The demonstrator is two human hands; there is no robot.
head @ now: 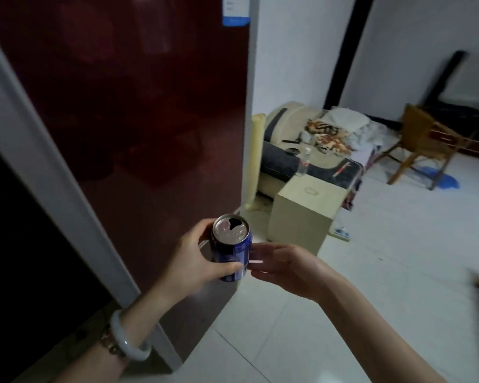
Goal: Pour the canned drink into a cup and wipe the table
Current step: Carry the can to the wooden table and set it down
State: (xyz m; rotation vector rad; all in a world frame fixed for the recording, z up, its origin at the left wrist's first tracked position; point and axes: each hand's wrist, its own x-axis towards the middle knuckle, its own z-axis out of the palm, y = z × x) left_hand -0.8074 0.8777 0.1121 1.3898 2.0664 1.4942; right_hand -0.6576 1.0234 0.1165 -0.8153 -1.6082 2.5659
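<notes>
A blue drink can (234, 251) with a silver top and an open mouth stands upright in my left hand (197, 255), whose fingers wrap around its side. My right hand (282, 265) is just to the right of the can, fingers apart and pointing at it, fingertips close to its side, holding nothing. No cup or cloth shows in this view.
A dark red fridge (138, 120) with a grey edge stands close on the left. Ahead are a beige box-shaped stool (302, 214), a cluttered sofa (313, 145) with a plastic bottle (303, 163), and a wooden chair (426, 142) on white floor tiles.
</notes>
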